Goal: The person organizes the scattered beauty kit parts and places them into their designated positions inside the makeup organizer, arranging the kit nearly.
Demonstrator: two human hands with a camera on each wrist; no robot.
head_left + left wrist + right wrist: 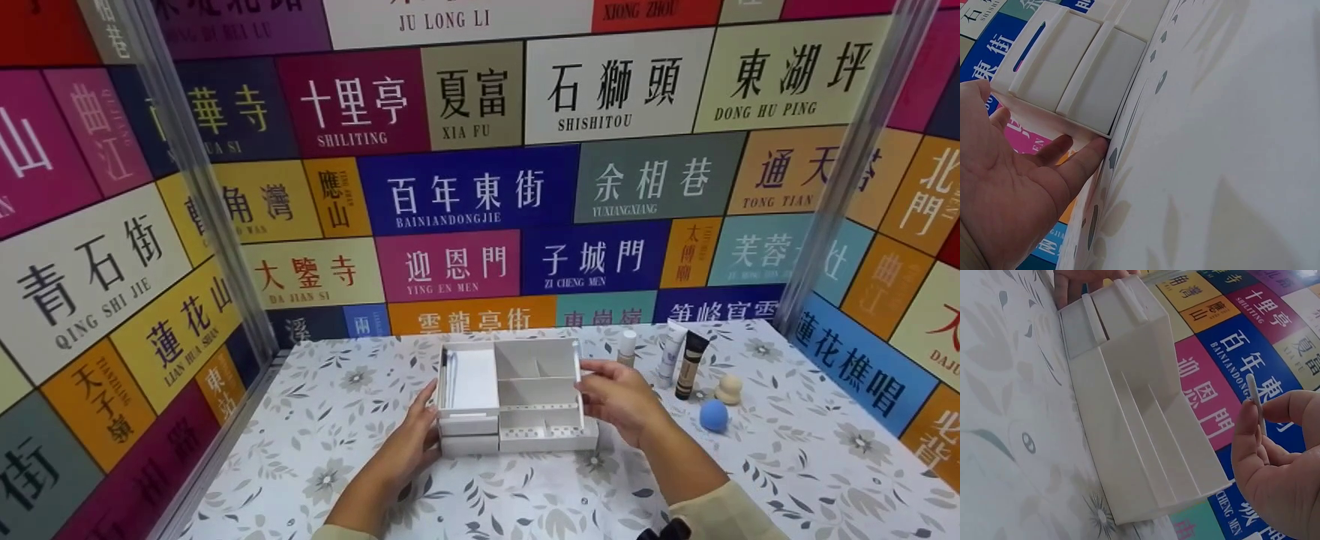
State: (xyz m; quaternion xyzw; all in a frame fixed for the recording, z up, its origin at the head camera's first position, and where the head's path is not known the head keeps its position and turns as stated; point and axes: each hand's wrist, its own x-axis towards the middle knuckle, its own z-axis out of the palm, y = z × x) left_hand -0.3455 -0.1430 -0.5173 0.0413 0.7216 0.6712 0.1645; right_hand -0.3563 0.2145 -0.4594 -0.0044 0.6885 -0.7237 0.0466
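Observation:
A white desktop organizer (536, 394) stands on the table, with open compartments on its right and drawers low on its left. My left hand (412, 435) is at its left side. In the left wrist view, that hand's fingers (1086, 160) reach out loosely and touch the organizer's side near the bottom drawer front (1103, 79). At the organizer's right edge, my right hand (622, 397) pinches a thin white stick (1255, 395) with a rounded end between thumb and fingertips. Slender items (452, 375) lie in the organizer's upper left section.
Right of the organizer stand a small white-capped bottle (626, 346), a white tube (670, 356) and a black tube (690, 367). A beige gourd-shaped sponge (727, 390) and a round blue sponge (714, 416) lie nearby. Sign-patterned walls (465, 187) enclose the flower-print tabletop (330, 375).

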